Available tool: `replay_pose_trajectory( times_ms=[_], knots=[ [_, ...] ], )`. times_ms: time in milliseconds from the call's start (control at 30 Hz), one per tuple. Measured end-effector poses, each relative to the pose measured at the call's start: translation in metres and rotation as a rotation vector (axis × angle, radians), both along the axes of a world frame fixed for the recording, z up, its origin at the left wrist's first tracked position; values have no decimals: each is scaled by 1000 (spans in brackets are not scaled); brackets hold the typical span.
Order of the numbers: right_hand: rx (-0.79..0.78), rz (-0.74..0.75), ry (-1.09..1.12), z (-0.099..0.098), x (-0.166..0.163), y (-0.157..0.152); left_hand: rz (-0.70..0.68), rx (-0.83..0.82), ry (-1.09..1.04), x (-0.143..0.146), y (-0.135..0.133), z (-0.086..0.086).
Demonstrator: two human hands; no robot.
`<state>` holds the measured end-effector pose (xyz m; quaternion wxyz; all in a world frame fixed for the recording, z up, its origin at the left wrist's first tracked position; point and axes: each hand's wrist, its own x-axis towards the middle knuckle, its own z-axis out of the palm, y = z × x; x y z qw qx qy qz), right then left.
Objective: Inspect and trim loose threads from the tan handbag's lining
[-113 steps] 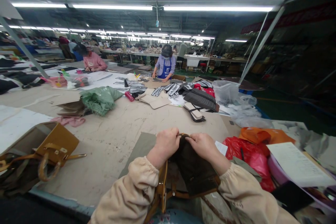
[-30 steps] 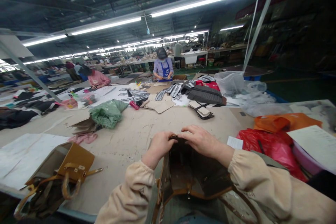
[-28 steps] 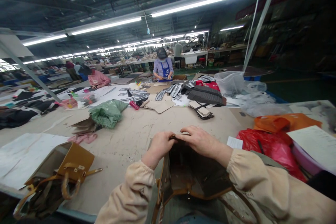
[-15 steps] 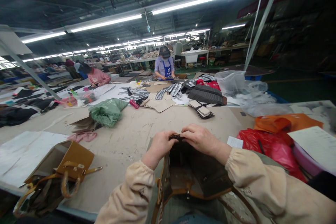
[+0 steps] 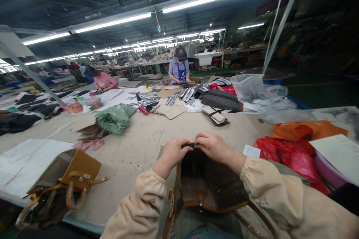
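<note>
A dark handbag with tan trim (image 5: 202,190) stands in front of me, its mouth open towards me and its dark lining showing. My left hand (image 5: 174,152) pinches the bag's far upper edge between thumb and fingers. Close beside it, my right hand (image 5: 214,147) grips the same edge, fingertips curled over it. A short stretch of the edge shows between the two hands. One brown handle hangs at the bag's lower right. Over on the left lies a second handbag, tan and dark (image 5: 81,168), tipped on its side with its handles out.
Across the table are a green plastic sack (image 5: 116,118), a pink-red spool (image 5: 143,110), beige panels (image 5: 171,111) and a strapped bundle (image 5: 215,115). Red plastic bags (image 5: 280,153) and orange material (image 5: 311,130) lie at right. A person in a blue apron (image 5: 181,71) works opposite.
My hands stay on the bag's edge, with the right fingers shifted slightly. The person opposite has moved a little to the right in view.
</note>
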<state>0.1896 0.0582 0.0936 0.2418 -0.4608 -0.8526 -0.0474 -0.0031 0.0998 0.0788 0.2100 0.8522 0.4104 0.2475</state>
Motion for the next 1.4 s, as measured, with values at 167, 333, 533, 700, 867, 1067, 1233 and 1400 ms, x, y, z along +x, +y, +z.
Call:
replay_pose_trajectory(
  times_ms=[167, 333, 533, 700, 867, 1067, 1233, 1400],
  knots=[
    [-6, 26, 21, 0, 1, 1, 4, 38, 35, 2, 1, 2],
    [56, 93, -45, 7, 1, 0, 25, 60, 29, 2, 0, -1],
    [102, 127, -84, 12, -4, 1, -21, 34, -4, -1, 2, -3],
    [40, 211, -58, 6, 0, 6, -95, -61, -18, -10, 7, 0],
    [-64, 247, -16, 2, 4, 7, -169, -127, -18, -13, 10, 3],
    [-38, 228, 7, 6, 13, 3, -114, -105, -59, -6, 11, -2],
    [-54, 194, -25, 10, 12, -2, -75, -108, -85, -5, 9, -5],
    [-11, 214, -122, 8, 9, 3, -126, -92, -78, -7, 9, -3]
  ],
)
